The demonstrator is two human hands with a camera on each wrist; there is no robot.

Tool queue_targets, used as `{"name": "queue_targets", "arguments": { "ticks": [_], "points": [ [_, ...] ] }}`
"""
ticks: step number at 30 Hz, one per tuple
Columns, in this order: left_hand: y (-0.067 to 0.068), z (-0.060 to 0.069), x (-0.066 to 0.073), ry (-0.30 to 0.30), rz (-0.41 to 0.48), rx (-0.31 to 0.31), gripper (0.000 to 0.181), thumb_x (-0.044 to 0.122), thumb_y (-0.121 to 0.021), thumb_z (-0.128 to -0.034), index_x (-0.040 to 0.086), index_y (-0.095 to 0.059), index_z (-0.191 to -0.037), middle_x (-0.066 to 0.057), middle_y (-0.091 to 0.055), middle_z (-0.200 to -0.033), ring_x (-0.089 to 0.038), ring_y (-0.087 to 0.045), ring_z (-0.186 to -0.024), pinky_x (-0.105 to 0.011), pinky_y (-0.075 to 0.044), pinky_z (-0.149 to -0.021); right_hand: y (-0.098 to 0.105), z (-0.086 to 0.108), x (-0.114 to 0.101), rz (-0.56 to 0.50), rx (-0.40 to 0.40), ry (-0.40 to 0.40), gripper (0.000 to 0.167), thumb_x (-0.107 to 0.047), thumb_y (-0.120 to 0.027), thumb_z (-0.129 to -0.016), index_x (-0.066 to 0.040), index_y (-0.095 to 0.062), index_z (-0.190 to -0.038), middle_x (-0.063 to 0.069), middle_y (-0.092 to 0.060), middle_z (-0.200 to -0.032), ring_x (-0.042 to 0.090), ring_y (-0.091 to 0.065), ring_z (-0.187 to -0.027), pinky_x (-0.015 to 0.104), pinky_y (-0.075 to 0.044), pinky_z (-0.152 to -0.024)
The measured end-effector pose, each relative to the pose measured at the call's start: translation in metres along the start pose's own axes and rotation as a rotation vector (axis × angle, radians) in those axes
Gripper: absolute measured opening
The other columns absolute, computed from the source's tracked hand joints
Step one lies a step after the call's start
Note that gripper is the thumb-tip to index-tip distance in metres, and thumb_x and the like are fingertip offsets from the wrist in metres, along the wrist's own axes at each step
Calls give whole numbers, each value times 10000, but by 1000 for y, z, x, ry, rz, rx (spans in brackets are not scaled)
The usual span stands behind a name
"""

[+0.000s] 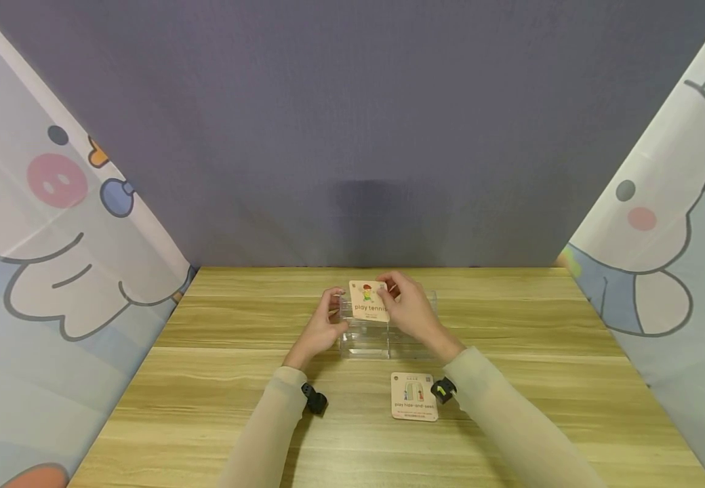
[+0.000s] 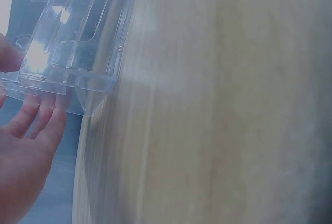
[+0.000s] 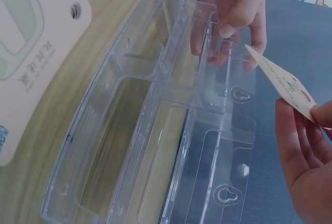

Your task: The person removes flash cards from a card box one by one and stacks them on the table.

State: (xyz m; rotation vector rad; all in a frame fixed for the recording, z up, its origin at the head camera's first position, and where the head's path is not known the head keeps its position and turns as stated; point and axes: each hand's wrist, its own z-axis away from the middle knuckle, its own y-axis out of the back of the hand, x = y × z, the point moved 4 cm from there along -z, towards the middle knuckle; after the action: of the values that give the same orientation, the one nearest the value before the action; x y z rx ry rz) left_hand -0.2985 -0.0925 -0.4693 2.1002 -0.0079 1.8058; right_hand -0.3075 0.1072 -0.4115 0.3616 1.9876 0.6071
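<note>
A clear plastic rack (image 1: 365, 347) with stepped compartments stands on the wooden table. At its left end, my left hand (image 1: 320, 329) holds it, the thumb in front and the fingers seen through the plastic (image 3: 212, 92) in the right wrist view. My right hand (image 1: 412, 308) pinches a square card (image 1: 367, 310) printed "play tennis" by its right edge, above the rack's upper left part. In the right wrist view this card (image 3: 282, 79) is tilted, with one corner close to the rack's back panel; whether they touch I cannot tell.
A second card (image 1: 413, 405), reading "play hide-and-seek", lies face up on the table (image 1: 218, 420) in front of the rack, near the right wrist camera (image 1: 444, 390). A dark grey panel (image 1: 365, 135) rises behind the table. Cartoon-printed curtains (image 1: 682, 271) hang at both sides.
</note>
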Motion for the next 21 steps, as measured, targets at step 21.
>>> {"name": "queue_targets", "arguments": {
  "ticks": [21],
  "points": [
    [-1,0,0,-5,7,17,690,-118,-587,-844,-16,-332,-1477,-227,-447,-1315,-410,-424,-1280,-557,-308,-1179,16,8,-9,-200,-6,-118,222,-33,-643,-982,-30,-623,-1203,111,-595,-999,221,-597,-785,307,-528,-508]
  ]
}}
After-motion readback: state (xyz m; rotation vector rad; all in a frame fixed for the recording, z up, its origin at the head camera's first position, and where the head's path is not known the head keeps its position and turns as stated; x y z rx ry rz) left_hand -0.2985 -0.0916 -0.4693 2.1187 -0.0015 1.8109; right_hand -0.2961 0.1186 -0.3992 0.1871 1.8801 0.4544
